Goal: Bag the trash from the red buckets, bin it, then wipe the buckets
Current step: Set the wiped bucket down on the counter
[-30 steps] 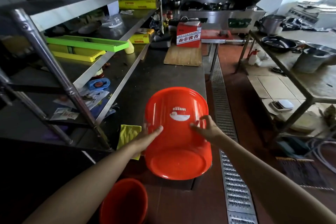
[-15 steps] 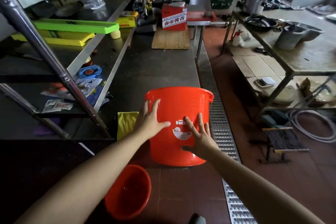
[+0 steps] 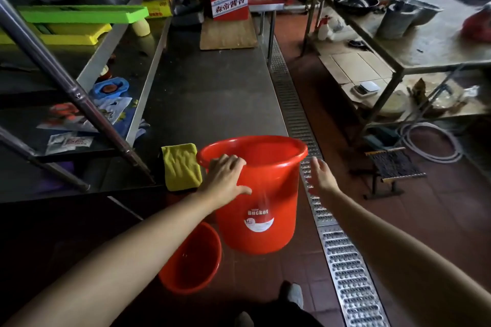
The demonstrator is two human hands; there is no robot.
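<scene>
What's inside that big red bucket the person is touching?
Only the upper inner wall of the big red bucket shows, plain red with nothing visible. Its near wall hides the bottom, so anything lying there cannot be seen. The left hand holds its rim.

My arms are bare from wrist to elbow, no sleeves, watch or rings showing. My left hand [image 3: 225, 178] and right hand [image 3: 322, 176] wear no gloves. Below, grey shoes [image 3: 295, 296] and dark trousers [image 3: 279, 314].

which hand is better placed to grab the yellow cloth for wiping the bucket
Probably the right. The left hand grips the rim of the upright red bucket, just beside the yellow cloth, but it is busy. The right hand is open and free, though farther away.
</scene>
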